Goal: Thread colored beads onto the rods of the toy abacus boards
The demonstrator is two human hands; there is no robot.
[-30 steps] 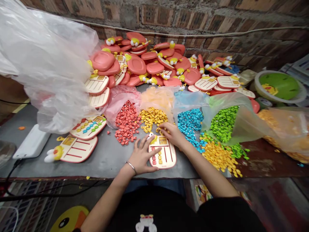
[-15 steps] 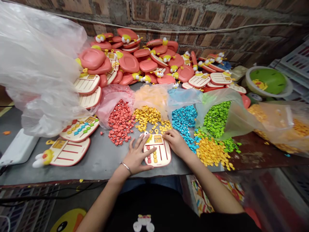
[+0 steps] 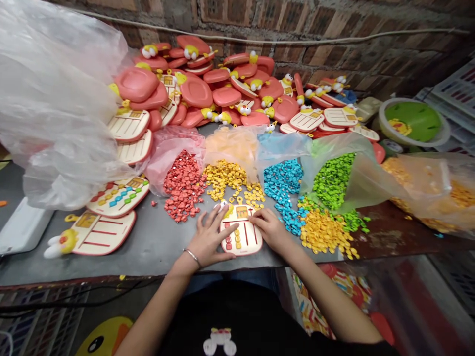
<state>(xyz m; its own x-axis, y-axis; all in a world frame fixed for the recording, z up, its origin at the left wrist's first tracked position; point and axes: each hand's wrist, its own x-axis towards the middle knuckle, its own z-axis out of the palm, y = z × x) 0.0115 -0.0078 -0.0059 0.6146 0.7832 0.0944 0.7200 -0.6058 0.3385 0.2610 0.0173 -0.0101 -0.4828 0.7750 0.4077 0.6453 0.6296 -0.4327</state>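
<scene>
A cream toy board [image 3: 254, 243] with a red edge, slots and a yellow duck-like head lies flat on the table before me. Red and yellow beads sit in its two left slots; the slots on the right look bare where I can see them. My left hand [image 3: 212, 238] rests spread over the board's left side, fingers apart. At the upper right of the board, my right hand [image 3: 270, 228] has its fingertips pinched together over a slot; what they hold is too small to make out. Just beyond lie loose yellow beads [image 3: 254, 195].
Red beads [image 3: 183, 185], blue beads [image 3: 283, 178] and green beads [image 3: 334, 178] spill from plastic bags. More yellow beads [image 3: 326, 232] lie at right. A beaded board [image 3: 120, 197] overlaps another board [image 3: 107, 232] at left. Red-backed boards [image 3: 196, 91] are heaped by the brick wall.
My right hand has shifted slightly toward me, from the board's upper right edge to over its right slots. My left hand keeps its place on the board.
</scene>
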